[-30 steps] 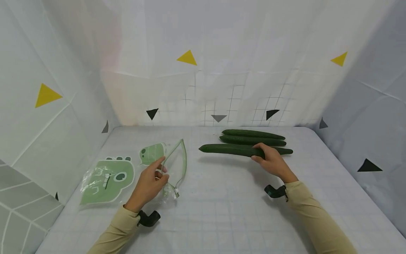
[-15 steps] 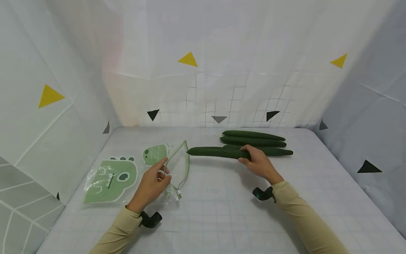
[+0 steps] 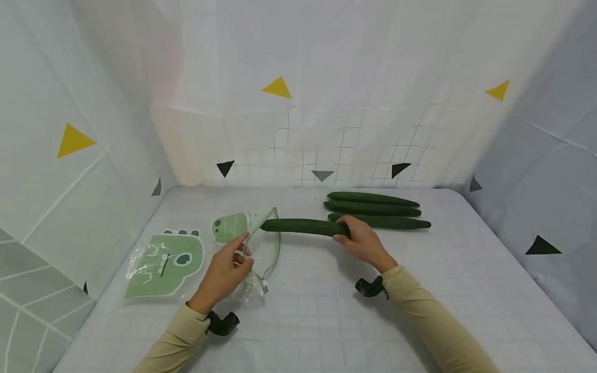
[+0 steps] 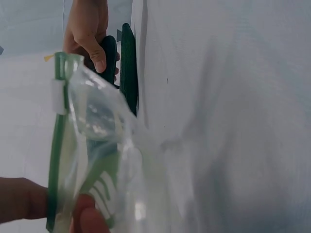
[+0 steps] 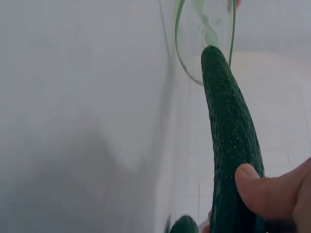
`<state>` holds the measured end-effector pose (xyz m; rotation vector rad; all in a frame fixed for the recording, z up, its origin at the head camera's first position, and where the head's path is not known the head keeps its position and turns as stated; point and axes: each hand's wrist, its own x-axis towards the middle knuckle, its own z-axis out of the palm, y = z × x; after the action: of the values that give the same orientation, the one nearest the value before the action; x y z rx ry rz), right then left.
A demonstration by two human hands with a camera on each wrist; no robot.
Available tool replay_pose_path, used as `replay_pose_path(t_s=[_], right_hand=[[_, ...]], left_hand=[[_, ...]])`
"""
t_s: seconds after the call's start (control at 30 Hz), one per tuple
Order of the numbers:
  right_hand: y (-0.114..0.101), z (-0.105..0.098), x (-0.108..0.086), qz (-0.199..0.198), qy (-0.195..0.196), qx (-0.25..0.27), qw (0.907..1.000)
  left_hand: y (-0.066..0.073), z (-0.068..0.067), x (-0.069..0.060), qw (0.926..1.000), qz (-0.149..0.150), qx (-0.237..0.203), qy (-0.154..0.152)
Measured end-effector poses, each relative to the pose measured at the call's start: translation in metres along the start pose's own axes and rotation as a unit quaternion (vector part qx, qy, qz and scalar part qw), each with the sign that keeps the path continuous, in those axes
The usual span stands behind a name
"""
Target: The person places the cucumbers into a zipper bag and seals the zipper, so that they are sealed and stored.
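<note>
A clear bag with green printing (image 3: 229,228) is pinched at its green-edged mouth by my left hand (image 3: 223,274); the mouth gapes toward the right. In the left wrist view a white slider (image 4: 59,97) sits on the green strip above the fingers. My right hand (image 3: 366,243) grips one end of a long dark green cucumber (image 3: 303,226), held level above the table. Its far tip lies at the bag's mouth; in the right wrist view the cucumber (image 5: 231,126) points into the green-rimmed opening, and how far in the tip stands I cannot tell.
Three more cucumbers (image 3: 373,209) lie side by side at the back right of the white table (image 3: 317,321). Another clear bag with a green one-eyed character (image 3: 163,267) lies flat at the left. White sheets (image 3: 350,62) with yellow and black triangles stand around the table.
The right hand has carried its cucumber leftward, away from the other cucumbers, until its tip is at the bag's mouth. My left hand has barely shifted and still pinches the bag.
</note>
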<state>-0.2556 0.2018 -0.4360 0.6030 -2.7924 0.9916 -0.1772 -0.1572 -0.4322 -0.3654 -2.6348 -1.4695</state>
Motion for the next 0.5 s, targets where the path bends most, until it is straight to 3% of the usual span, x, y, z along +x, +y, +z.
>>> replay_pose_path(t_s=[0.5], right_hand=[[-0.027,0.031,0.017,-0.011,0.003,0.010,0.9999]], left_hand=[[-0.001,0.002,-0.001,0.9996,0.004,-0.023,-0.014]])
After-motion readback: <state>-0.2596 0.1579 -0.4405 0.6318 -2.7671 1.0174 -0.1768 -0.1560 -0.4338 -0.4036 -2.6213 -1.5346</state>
